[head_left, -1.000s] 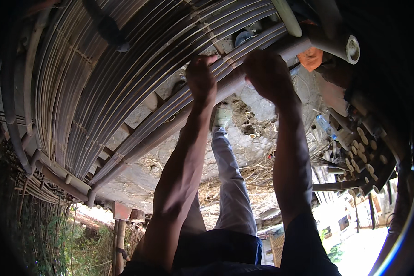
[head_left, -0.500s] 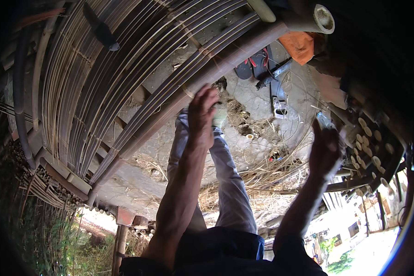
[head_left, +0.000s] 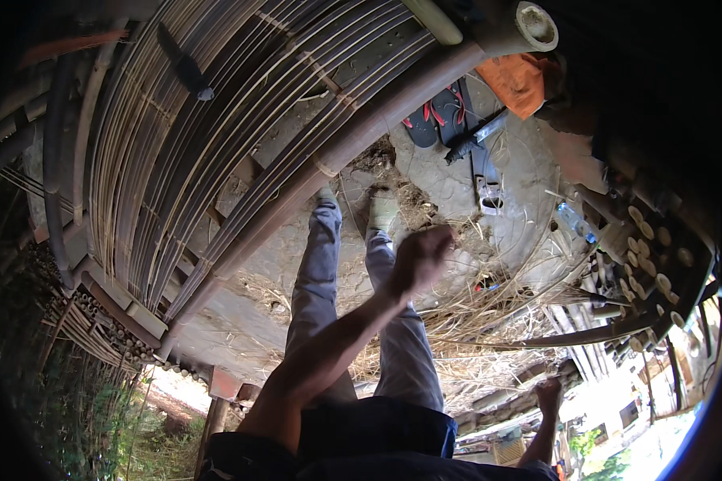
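My left hand hovers over my right shin, its fingers curled and smeared by motion. Whether anything lies in that grip I cannot make out. Far out at the lower right, my right hand is raised as a closed fist, and what it may hold is too small to see. Ahead of my feet runs a thick bamboo rail. It edges a bamboo bench frame with many thin slats bound by crosswise ties. A dark-handled blade rests on those slats.
Beyond the rail lie black flip-flops with red straps, a handsaw, a black-handled knife and an orange cloth. A clear plastic bottle is near stacked bamboo poles. Loose shavings cover the ground at right.
My left hand has left the rail and come right and nearer, over my shin. My right hand has swung from beside the bottle down to the lower right.
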Action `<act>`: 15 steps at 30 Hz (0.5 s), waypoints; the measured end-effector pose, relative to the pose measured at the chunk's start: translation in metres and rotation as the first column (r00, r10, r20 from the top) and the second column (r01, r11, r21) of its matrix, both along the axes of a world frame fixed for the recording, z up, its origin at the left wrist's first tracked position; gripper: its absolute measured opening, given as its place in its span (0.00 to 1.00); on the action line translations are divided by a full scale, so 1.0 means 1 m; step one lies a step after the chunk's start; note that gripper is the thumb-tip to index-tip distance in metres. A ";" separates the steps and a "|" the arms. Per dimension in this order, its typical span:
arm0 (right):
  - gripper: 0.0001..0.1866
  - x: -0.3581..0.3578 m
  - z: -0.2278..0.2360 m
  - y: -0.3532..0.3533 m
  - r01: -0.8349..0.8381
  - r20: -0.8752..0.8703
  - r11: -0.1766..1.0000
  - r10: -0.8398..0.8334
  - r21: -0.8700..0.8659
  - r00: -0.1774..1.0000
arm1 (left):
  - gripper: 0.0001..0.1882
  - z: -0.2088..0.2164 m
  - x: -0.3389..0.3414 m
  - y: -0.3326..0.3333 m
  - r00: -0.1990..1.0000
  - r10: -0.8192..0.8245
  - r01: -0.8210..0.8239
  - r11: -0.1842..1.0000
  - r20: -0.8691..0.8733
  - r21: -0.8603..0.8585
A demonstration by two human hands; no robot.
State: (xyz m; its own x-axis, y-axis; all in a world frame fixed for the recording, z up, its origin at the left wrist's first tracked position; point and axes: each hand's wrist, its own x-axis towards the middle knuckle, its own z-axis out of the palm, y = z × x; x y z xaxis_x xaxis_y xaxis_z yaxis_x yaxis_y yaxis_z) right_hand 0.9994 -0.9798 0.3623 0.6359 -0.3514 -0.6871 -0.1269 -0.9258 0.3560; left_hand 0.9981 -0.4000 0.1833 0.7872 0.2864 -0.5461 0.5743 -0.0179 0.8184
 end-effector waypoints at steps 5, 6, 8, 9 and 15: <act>0.32 0.074 -0.133 0.276 -0.462 0.210 0.735 0.415 0.497 0.885 | 0.16 -0.032 -0.021 0.014 0.989 0.074 -0.136 0.795 0.129 0.592; 0.27 0.089 -0.150 0.338 -0.451 0.269 0.696 0.362 0.558 0.892 | 0.18 -0.061 -0.010 0.052 0.972 0.170 -0.235 0.670 0.163 0.704; 0.23 0.116 -0.191 0.445 -0.617 0.475 0.498 0.393 0.610 0.787 | 0.19 -0.086 0.014 0.138 0.969 0.224 -0.198 0.455 0.104 0.868; 0.22 0.125 -0.207 0.496 -0.650 0.558 0.416 0.335 0.636 0.759 | 0.22 -0.102 0.019 0.166 0.980 0.197 -0.096 0.399 0.018 0.912; 0.23 0.148 -0.262 0.678 -0.696 0.536 0.406 0.446 0.593 0.717 | 0.30 -0.145 0.039 0.232 0.932 0.346 -0.356 0.929 -0.109 -0.098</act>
